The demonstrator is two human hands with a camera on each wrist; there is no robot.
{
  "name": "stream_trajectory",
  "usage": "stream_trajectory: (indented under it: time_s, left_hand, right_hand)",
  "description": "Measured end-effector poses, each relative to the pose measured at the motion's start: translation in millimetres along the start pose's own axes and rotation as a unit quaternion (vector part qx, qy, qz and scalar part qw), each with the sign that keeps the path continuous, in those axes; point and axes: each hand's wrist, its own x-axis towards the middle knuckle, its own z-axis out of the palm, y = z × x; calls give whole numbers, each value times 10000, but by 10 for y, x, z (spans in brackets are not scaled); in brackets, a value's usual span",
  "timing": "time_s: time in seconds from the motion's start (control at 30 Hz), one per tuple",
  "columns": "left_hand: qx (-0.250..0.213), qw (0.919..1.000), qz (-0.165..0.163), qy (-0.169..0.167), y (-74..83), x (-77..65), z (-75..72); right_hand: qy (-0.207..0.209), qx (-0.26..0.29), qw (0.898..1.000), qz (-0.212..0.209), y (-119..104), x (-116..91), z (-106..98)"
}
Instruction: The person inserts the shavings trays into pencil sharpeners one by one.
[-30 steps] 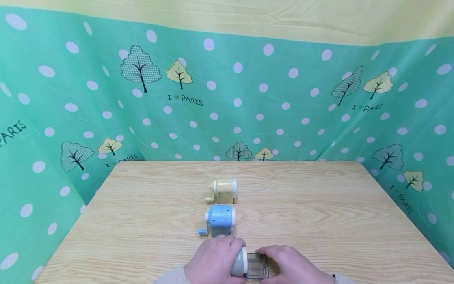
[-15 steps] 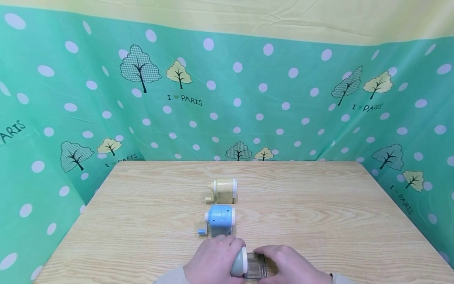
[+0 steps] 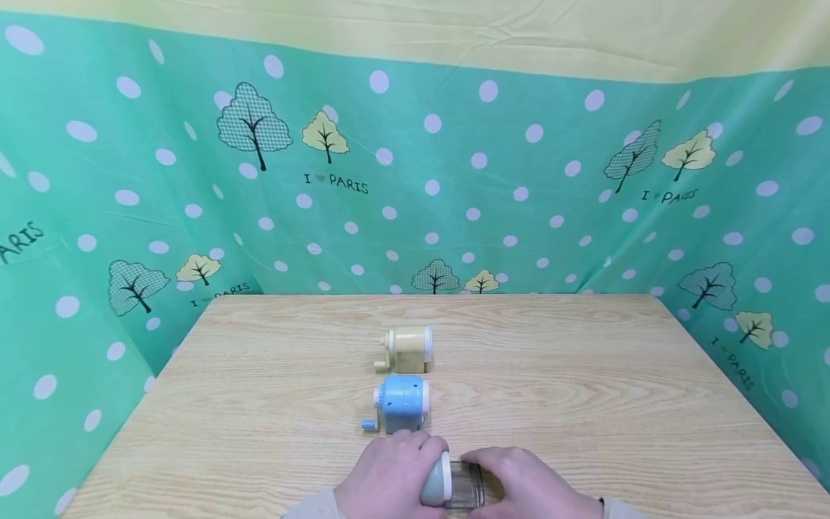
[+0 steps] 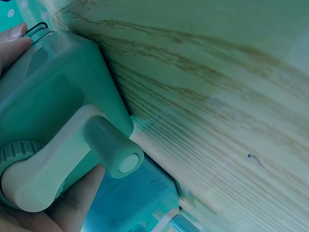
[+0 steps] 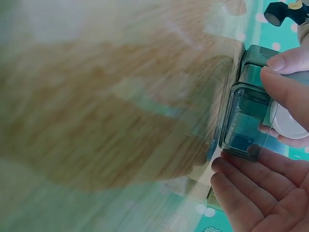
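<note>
My left hand [image 3: 392, 474] grips a grey-green crank pencil sharpener [image 3: 437, 483] lying near the table's front edge. Its pale crank handle [image 4: 60, 154] points toward the left wrist camera. A clear, smoky shavings drawer [image 3: 465, 486] sticks partly out of the sharpener's right end. My right hand [image 3: 527, 484] holds that drawer between thumb and fingers; the right wrist view has the thumb on one edge and the fingertips [image 5: 227, 162] at the opposite edge. Much of the sharpener's body is hidden behind the left hand in the head view.
A blue crank sharpener [image 3: 403, 404] stands just beyond the left hand. Behind it is a beige one [image 3: 410, 349], in the same line. The wooden table [image 3: 583, 375] is bordered by a green dotted cloth [image 3: 493, 216] at the back and sides.
The right hand and the drawer have shifted slightly left, so a little less of the drawer sticks out. The left hand keeps its grip on the sharpener.
</note>
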Motion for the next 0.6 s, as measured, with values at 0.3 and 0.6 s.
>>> stream_trajectory:
  time_s: [0.3, 0.6]
  left_hand:
    - [51, 9999, 58, 76, -3, -5, 11]
    - [-58, 9998, -82, -155, -1, 4, -7]
  right_hand:
    - [27, 82, 10000, -43, -23, 22, -1]
    - [-131, 315, 9994, 117, -53, 58, -9]
